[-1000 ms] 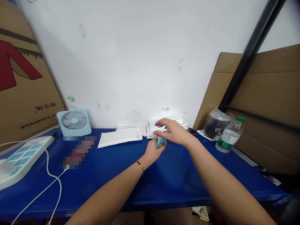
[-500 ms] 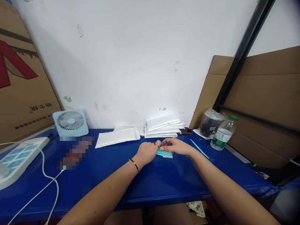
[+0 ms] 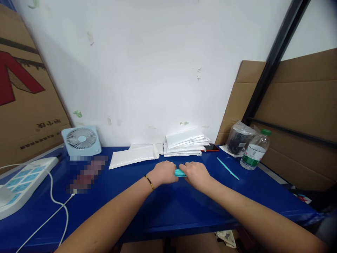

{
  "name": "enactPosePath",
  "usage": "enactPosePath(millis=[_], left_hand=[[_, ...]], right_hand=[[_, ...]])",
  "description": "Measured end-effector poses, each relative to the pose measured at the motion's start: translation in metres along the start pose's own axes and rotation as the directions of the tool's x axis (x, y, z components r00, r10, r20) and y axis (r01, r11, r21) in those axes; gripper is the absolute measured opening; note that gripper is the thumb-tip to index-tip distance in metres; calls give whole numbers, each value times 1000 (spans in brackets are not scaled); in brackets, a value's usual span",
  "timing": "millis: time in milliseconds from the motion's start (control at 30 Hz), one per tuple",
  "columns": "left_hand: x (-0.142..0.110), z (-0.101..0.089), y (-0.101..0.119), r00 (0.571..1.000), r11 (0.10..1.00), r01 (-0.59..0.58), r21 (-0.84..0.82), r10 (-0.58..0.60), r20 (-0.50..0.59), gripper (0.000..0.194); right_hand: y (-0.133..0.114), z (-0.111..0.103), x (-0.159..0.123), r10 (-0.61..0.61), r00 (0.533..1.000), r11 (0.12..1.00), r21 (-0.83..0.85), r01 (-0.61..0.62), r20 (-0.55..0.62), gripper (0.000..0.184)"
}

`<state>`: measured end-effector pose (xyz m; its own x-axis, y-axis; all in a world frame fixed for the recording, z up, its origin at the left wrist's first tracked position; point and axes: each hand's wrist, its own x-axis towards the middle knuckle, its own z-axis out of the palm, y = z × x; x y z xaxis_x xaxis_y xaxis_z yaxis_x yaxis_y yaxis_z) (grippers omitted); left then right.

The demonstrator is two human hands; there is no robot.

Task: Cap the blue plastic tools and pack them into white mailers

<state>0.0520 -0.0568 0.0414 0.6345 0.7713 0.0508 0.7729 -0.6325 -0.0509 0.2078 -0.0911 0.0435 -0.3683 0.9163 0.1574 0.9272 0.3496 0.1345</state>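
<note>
Both of my hands meet over the middle of the blue table [image 3: 168,207]. My left hand [image 3: 162,173], with a thin bracelet at the wrist, and my right hand [image 3: 197,173] are closed on a small bundle of teal strips [image 3: 179,172], of which only a short piece shows between them. A single teal strip [image 3: 228,168] lies loose on the table to the right of my right hand. Behind my hands a stack of white pouches [image 3: 185,142] rests against the wall, with another white pouch [image 3: 133,156] lying flat to its left.
A small light-blue fan [image 3: 81,140] stands at the back left, beside a power strip [image 3: 23,179] with a white cable [image 3: 56,207]. A water bottle [image 3: 254,150], a clear bag with dark contents [image 3: 239,138] and a phone [image 3: 210,148] sit at the back right. Cardboard lines both sides.
My right hand came back from the white stack and joined my left hand on the teal bundle. Both hands lowered toward the table and closed more tightly round the bundle.
</note>
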Motion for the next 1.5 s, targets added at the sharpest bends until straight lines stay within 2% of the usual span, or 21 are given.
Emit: enactPosePath(millis=[67, 100, 133, 200, 267, 300, 367, 400, 433, 500, 533, 600, 667, 733, 800, 900, 1000, 1133, 1200, 1333, 1500], left_hand=[[1, 4, 0, 994, 996, -26, 88, 35, -104, 14], [1, 7, 0, 983, 988, -53, 144, 77, -168, 13], [1, 9, 1, 968, 977, -92, 191, 133, -214, 12], [-2, 14, 3, 929, 946, -194, 261, 262, -261, 12], [-5, 15, 4, 893, 912, -281, 300, 363, -267, 14], [-6, 15, 3, 881, 899, -317, 303, 397, -256, 15], [-9, 13, -4, 870, 892, -359, 275, 427, -248, 14], [-10, 12, -10, 873, 903, -351, 247, 411, -263, 15], [-10, 11, -20, 884, 926, -313, 212, 365, -291, 27], [-9, 11, -49, 924, 983, -139, 122, 173, -342, 81], [-9, 11, -69, 944, 997, -11, 77, 36, -329, 104], [-6, 14, -113, 963, 978, 207, 34, -197, -183, 131], [-3, 18, -154, 937, 936, 349, 39, -349, 15, 140], [-2, 22, -185, 895, 911, 412, 19, -409, 176, 138], [-2, 25, -199, 897, 914, 406, -7, -397, 193, 129], [-7, 25, -194, 951, 952, 307, -8, -307, 49, 104], [-13, 19, -167, 982, 985, 172, -14, -172, -81, 79], [-18, 8, -125, 983, 994, 47, -98, -63, -174, 66], [-20, 4, -109, 976, 990, 26, -139, -56, -212, 63], [-19, 3, -86, 969, 984, -22, -178, -23, -247, 61], [-12, 10, -59, 965, 965, -78, -251, 10, -261, 59]], right_hand=[[2, 2, 2, 53, 995, 987, 144, -65, 86, 19], [3, 4, 4, 51, 982, 948, 299, -106, 184, 20], [5, 7, 6, 7, 950, 861, 481, -164, 311, 21], [5, 15, 9, -207, 819, 552, 755, -353, 535, 23], [2, 22, 9, -396, 695, 263, 799, -540, 600, 25], [-1, 25, 8, -425, 678, 176, 789, -588, 600, 27], [-4, 30, 5, -374, 725, 114, 804, -583, 579, 29], [-4, 31, 4, -323, 763, 130, 825, -550, 560, 29], [-2, 32, 3, -276, 797, 166, 844, -510, 536, 29], [7, 32, 1, -235, 838, 254, 863, -437, 493, 30], [14, 31, 0, -233, 846, 286, 866, -411, 479, 31], [26, 30, -1, -226, 859, 321, 868, -379, 459, 32], [37, 29, -4, -201, 865, 350, 859, -374, 459, 32], [43, 29, -6, -174, 870, 379, 846, -374, 462, 33], [47, 28, -9, -153, 880, 414, 838, -357, 450, 33], [51, 23, -9, -99, 911, 487, 818, -307, 400, 31], [55, 13, -4, -14, 938, 626, 734, -262, 347, 29], [54, -1, 6, 75, 980, 884, 443, -152, 187, 26], [51, -6, 8, 115, 985, 959, 245, -145, 130, 23], [40, -16, 13, 156, 980, 987, -47, -152, 124, 16], [19, -36, 24, 21, 994, 989, -148, -6, 105, 19]])
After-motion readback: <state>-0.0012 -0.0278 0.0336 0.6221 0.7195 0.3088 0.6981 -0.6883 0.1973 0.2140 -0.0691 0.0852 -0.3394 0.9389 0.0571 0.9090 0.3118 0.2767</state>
